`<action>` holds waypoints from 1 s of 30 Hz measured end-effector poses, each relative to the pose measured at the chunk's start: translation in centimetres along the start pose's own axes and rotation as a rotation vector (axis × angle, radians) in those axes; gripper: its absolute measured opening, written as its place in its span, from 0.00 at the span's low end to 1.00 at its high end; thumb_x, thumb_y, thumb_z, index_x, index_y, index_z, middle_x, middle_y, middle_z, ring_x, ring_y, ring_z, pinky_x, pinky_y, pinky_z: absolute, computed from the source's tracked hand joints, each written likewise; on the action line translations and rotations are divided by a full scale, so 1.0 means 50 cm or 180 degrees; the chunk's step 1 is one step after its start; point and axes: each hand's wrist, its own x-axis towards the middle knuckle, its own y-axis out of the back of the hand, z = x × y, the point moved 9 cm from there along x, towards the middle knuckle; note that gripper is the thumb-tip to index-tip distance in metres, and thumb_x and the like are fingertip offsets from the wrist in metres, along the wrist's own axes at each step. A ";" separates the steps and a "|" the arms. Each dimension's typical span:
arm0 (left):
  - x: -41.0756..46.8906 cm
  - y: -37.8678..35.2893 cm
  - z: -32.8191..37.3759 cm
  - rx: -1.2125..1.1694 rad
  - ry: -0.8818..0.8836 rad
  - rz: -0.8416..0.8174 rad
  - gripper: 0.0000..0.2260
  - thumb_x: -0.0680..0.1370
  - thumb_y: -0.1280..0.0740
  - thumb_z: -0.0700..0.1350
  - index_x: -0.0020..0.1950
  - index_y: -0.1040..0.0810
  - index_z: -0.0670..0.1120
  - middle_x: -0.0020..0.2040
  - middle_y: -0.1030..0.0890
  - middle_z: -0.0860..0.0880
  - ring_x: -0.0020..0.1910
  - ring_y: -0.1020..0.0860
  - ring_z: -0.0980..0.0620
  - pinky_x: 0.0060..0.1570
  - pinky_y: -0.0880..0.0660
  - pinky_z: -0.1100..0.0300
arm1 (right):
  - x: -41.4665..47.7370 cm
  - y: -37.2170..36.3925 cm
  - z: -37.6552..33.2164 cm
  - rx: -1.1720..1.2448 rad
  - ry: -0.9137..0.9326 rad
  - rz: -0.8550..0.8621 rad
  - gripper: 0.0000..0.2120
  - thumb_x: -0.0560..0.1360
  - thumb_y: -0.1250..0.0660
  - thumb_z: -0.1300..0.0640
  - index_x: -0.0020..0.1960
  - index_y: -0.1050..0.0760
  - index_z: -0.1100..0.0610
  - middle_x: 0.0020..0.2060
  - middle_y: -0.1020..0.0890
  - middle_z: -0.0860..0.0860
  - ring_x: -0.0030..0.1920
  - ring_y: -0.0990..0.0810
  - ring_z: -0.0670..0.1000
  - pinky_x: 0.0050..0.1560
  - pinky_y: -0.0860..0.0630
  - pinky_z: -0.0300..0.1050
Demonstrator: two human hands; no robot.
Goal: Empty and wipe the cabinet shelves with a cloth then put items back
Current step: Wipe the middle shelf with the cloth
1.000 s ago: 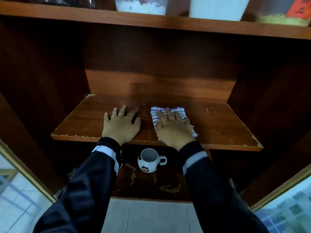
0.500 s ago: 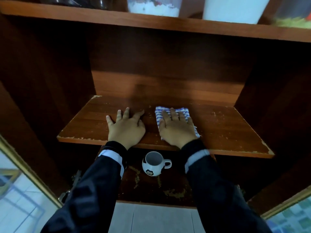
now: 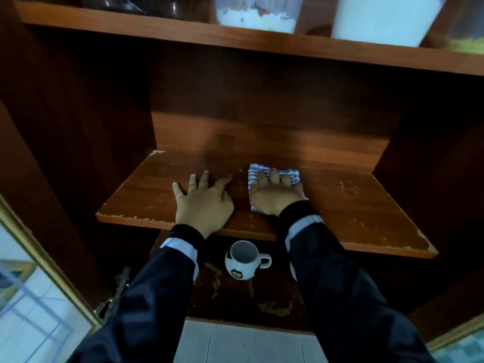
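We press our right hand [image 3: 276,196], fingers [image 3: 275,178] straight, on the cloth [image 3: 253,174] near the shelf [image 3: 366,205]'s back edge to wipe, while our left hand [image 3: 203,203], spread and empty, probably steadies us.

Middle shelf [image 3: 340,205] spans the frame's centre. The left hand [image 3: 203,203] rests flat on it, left of centre. Just to the right, the right hand [image 3: 275,197] lies flat on the cloth [image 3: 293,174], which lies on the same shelf and extends past the fingertips toward the back. The mug [image 3: 245,260] stands on the lower shelf [image 3: 262,305], below the middle shelf's front edge, between the left sleeve [image 3: 157,297] and right sleeve [image 3: 340,297]. On the upper shelf [image 3: 157,27], at top of frame, stands a container [image 3: 256,17], with a second container [image 3: 379,19] to its right.
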 end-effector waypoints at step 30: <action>-0.041 0.060 -0.005 -0.0725 0.0092 0.1035 0.16 0.78 0.40 0.51 0.65 0.24 0.58 0.71 0.28 0.60 0.72 0.32 0.54 0.75 0.52 0.40 | 0.021 -0.006 -0.022 0.0186 0.0703 0.0046 0.26 0.83 0.59 0.43 0.79 0.57 0.44 0.79 0.58 0.45 0.78 0.59 0.54 0.75 0.60 0.62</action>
